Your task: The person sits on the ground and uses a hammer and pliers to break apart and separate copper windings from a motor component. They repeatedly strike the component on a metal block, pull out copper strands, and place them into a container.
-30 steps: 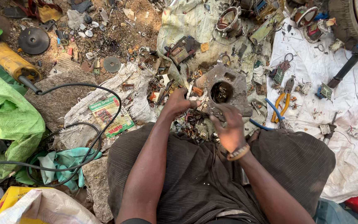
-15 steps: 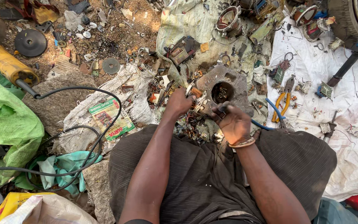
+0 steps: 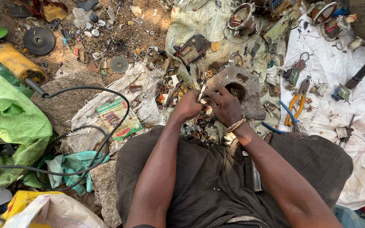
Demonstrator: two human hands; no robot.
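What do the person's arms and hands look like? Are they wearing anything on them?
Both arms are bare, with no sleeves and no gloves. The left hand wears nothing. The right hand has a thin, light-coloured bracelet around its wrist.

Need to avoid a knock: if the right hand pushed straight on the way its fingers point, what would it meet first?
The right hand points toward the left hand, so it would likely meet the small pale piece pinched between them first; depth is unclear.
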